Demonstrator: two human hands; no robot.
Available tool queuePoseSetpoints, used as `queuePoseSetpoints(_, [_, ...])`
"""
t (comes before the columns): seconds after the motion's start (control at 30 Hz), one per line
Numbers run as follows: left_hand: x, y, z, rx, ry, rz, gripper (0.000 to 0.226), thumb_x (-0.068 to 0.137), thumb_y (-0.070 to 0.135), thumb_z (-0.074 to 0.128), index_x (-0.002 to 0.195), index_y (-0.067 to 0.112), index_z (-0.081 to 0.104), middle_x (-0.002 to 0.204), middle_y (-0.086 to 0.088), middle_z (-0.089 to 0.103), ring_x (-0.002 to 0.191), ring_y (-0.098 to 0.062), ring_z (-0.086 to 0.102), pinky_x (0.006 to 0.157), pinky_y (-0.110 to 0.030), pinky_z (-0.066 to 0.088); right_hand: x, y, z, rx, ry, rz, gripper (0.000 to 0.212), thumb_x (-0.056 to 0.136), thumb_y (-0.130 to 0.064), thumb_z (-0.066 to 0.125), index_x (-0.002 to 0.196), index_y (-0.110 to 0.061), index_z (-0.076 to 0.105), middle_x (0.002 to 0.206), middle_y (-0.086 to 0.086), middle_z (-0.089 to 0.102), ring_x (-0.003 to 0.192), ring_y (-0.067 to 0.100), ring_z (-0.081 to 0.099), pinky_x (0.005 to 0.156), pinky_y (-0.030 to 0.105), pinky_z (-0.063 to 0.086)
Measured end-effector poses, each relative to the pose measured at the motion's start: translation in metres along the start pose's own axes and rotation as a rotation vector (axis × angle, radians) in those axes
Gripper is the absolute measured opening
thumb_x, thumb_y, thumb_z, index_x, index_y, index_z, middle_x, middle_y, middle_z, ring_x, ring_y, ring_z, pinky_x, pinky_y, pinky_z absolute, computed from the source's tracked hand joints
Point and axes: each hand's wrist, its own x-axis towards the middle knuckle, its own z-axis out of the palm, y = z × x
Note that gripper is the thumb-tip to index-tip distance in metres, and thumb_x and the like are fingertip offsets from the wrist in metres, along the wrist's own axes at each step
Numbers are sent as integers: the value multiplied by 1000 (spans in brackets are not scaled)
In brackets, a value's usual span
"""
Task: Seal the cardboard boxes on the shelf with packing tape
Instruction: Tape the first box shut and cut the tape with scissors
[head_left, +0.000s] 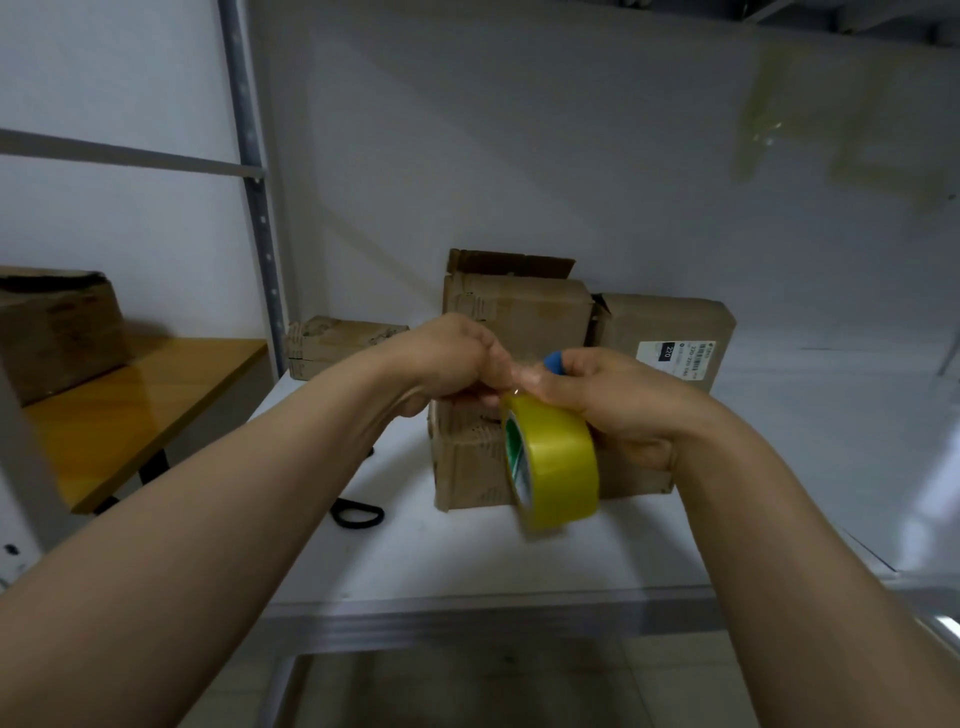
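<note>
we hold the yellow tape roll (558, 462) above the shelf (467, 561), just in front of the nearest cardboard box (467, 467). our right hand (613, 400) curls its fingers round the roll; our left hand (457, 358), fingers bunched together, pinches at the roll's top edge. scissors (358, 514) lie left of the box.

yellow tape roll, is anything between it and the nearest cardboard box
Nothing visible does. The yellow packing tape roll, held by the right hand and pinched at its top by the left hand, hangs right before the nearest brown cardboard box. Black scissors lie aside, left, on the white shelf.
</note>
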Motion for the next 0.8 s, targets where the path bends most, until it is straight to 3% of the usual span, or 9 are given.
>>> queuePoseSetpoints(0.13, [2,9,4,65,75,15,17,96,4,60,83,12,65,69,-1,63,61,-10,57,52,-19,47,-9,3,15,152,-19,20,62,78,-23,82,130,-10,53,118,17,69,104,30,69,102,57,50])
queuePoseSetpoints(0.27, [4,12,4,102,140,39,21,93,7,66,74,13,62,70,-2,62,70,-16,56,71,-31,49,-12,15,20,132,82,11,121,58,-41,95,155,-27,24,124,4,68,108,25,70,94,51,57])
queuePoseSetpoints(0.3, [4,11,3,94,144,39,21,93,7,67,73,13,62,72,-3,62,73,-17,57,75,-33,50,-15,18,20,122,102,11,123,59,-43,94,156,-31,20,127,3,66,107,23,70,91,48,59])
queuePoseSetpoints(0.5, [10,-2,5,92,130,30,18,90,9,71,73,14,66,71,-1,65,75,-14,59,73,-28,50,-30,33,24,13,138,-50,76,79,-44,82,136,-37,32,111,-2,65,101,17,67,86,39,57])
queuePoseSetpoints(0.63, [14,-11,7,120,129,-5,17,91,6,69,74,12,67,74,-2,65,76,-14,59,72,-27,48,-30,32,34,25,56,-34,70,64,-67,72,122,-48,38,125,9,62,110,28,65,94,51,56])
queuePoseSetpoints(0.73, [18,-16,6,114,170,-16,15,89,7,71,74,10,69,75,-3,67,80,-16,61,76,-28,48,-32,35,40,115,67,-93,50,73,-60,69,114,-48,43,118,17,64,104,37,67,92,58,55])
queuePoseSetpoints(0.8, [21,-19,2,161,203,-6,12,87,10,74,76,9,72,78,-5,69,82,-17,63,80,-32,51,-34,42,45,118,70,-93,39,81,-56,66,112,-48,45,118,13,62,104,33,67,90,61,56])
